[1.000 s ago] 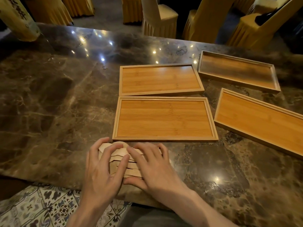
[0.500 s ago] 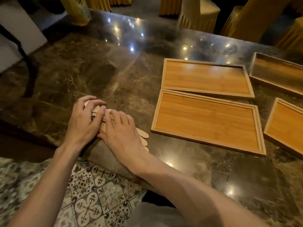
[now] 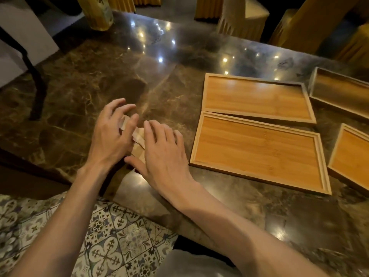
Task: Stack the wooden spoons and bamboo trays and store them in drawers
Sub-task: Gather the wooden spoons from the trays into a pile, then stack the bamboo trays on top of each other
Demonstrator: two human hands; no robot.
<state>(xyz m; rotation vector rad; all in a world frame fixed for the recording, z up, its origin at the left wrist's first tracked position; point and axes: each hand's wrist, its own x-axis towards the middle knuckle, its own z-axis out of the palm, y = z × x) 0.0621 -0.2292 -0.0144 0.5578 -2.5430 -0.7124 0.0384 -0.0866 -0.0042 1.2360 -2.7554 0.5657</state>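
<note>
hands: left hand (image 3: 111,134) and right hand (image 3: 161,150) close together, fingers spread over the pile, neither clenched | why: probably squaring the pale flat wooden spoons (image 3: 137,136) from both ends into one stack | spoons: overlapped, skewed, mostly hidden; on the dark brown marble tabletop (image 3: 79,86) near its front edge, left of the nearest rectangular honey-coloured bamboo tray (image 3: 257,154) | trays: side by side, unstacked

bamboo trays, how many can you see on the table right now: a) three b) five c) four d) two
c: four lie singly on the table, none stacked: the near tray, the far tray, the darker tray at the back right, and the cut-off tray at the right edge.
</note>
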